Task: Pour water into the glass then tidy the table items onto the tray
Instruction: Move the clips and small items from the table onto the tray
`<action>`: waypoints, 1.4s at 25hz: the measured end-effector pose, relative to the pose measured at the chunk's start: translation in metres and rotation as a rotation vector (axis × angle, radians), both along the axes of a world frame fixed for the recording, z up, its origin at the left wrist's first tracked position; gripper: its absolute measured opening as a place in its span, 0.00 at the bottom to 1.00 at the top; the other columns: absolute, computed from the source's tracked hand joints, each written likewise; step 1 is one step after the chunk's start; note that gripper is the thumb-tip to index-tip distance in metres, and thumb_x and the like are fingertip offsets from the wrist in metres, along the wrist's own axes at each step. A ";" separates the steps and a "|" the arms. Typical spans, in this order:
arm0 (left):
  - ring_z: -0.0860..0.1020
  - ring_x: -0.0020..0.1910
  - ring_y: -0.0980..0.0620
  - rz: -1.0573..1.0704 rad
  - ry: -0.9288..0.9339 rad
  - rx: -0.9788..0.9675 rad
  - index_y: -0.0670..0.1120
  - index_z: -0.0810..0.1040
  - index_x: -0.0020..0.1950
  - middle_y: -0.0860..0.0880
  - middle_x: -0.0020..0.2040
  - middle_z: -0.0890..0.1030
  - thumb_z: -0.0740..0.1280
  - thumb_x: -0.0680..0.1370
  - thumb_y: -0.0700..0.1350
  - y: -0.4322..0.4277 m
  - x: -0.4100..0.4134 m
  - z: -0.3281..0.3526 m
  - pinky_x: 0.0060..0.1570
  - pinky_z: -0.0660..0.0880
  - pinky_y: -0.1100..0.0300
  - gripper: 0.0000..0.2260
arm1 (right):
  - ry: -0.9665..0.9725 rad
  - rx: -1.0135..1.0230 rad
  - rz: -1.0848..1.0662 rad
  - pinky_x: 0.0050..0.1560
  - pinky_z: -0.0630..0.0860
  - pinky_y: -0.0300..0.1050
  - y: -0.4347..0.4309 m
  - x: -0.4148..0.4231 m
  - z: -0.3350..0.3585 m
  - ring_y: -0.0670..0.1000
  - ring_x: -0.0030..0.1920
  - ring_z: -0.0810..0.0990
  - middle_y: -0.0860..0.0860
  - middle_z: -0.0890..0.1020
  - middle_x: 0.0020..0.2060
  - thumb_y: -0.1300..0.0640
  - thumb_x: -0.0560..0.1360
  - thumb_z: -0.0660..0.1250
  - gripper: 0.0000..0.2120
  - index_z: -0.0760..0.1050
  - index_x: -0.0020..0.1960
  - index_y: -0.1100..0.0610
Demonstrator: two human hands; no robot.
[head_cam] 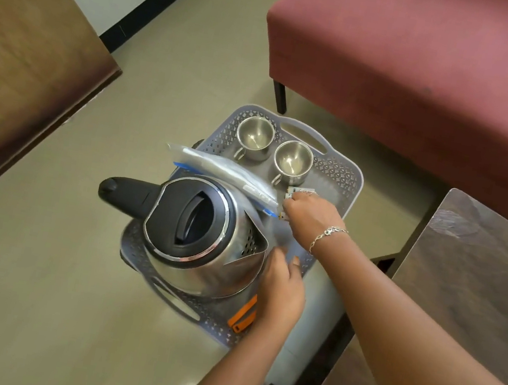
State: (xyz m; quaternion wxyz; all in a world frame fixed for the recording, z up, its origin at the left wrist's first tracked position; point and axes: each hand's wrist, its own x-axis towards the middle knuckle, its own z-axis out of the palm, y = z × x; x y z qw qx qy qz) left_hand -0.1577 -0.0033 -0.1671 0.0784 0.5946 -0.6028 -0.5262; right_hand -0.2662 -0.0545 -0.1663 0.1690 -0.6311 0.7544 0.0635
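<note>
Basically tidying now: tray [338, 170] holds kettle [200, 237], two steel cups [254, 136], a plastic pouch [225, 172]. Right hand [308, 213] pinches small sachets [301, 190] beside the near cup; left hand [280, 285], fingers loosely curled, holds nothing visible, resting by the kettle spout. Lay sachets flat, clear of the cups. No glass in view.

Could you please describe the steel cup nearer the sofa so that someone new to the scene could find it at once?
Find the grey perforated plastic tray on the floor beside the maroon sofa. Two small steel cups stand side by side at its far end, beyond the steel electric kettle. The right-hand steel cup is the one you want, below the tray's handle slot.
</note>
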 end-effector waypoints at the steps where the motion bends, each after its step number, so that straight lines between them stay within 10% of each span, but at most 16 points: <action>1: 0.70 0.65 0.44 -0.006 -0.006 -0.005 0.40 0.67 0.65 0.42 0.65 0.72 0.55 0.81 0.43 0.002 0.002 0.001 0.60 0.66 0.56 0.15 | 0.012 0.012 0.019 0.44 0.73 0.49 -0.003 0.001 -0.005 0.60 0.53 0.76 0.59 0.76 0.52 0.68 0.73 0.59 0.10 0.73 0.53 0.63; 10: 0.68 0.67 0.46 -0.124 -0.036 -0.115 0.39 0.65 0.68 0.43 0.68 0.70 0.56 0.80 0.42 0.007 0.006 0.004 0.63 0.63 0.58 0.17 | 0.071 0.007 -0.002 0.45 0.74 0.53 -0.008 0.001 -0.018 0.63 0.54 0.74 0.62 0.74 0.53 0.68 0.76 0.57 0.10 0.72 0.55 0.66; 17: 0.68 0.68 0.39 -0.453 -0.167 -0.480 0.34 0.68 0.66 0.36 0.67 0.71 0.51 0.76 0.48 0.026 0.000 0.017 0.69 0.62 0.44 0.24 | 0.000 -0.532 -0.147 0.30 0.74 0.48 0.040 -0.019 0.013 0.64 0.38 0.76 0.66 0.77 0.40 0.76 0.55 0.67 0.16 0.74 0.42 0.67; 23: 0.71 0.66 0.39 -0.794 -0.324 -0.902 0.36 0.69 0.65 0.36 0.66 0.72 0.56 0.74 0.50 0.096 -0.021 0.041 0.64 0.66 0.42 0.25 | 0.034 -0.629 -0.397 0.50 0.77 0.56 0.164 -0.036 0.045 0.68 0.50 0.77 0.68 0.77 0.52 0.67 0.57 0.75 0.26 0.76 0.55 0.65; 35: 0.64 0.71 0.41 -1.188 0.047 -0.957 0.36 0.64 0.69 0.37 0.70 0.67 0.58 0.76 0.48 0.363 -0.085 0.112 0.70 0.55 0.48 0.24 | 0.148 -0.602 -0.747 0.54 0.76 0.55 0.516 -0.072 0.123 0.65 0.54 0.78 0.65 0.78 0.55 0.65 0.61 0.75 0.23 0.76 0.56 0.62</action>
